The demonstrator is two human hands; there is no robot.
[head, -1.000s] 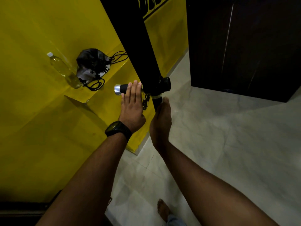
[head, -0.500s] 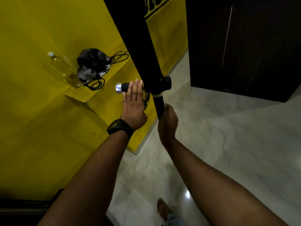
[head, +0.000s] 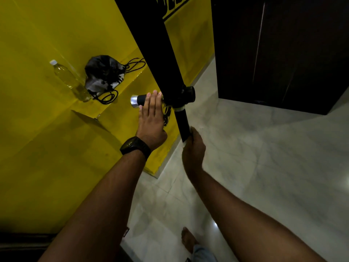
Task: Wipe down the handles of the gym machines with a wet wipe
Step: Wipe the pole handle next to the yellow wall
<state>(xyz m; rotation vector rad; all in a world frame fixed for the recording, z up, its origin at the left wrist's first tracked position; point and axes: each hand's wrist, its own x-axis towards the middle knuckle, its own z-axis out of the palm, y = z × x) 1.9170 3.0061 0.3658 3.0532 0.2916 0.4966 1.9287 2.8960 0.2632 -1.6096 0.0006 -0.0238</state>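
Left hand (head: 151, 118) flat, fingers straight, resting on side handle (head: 140, 100), silver cap just past my fingertips. Right hand (head: 193, 148) curled round bottom end of lower handle (head: 182, 123); pale sliver at fist edge, can't tell if wipe. 2 handles meet at black post (head: 151, 44) beyond my hands. Bottle (head: 69, 80) and black bag (head: 103, 74) well left of left hand.

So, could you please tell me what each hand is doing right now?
Left hand: open, straight fingers resting on the side handle.
Right hand: closed round the lower handle.
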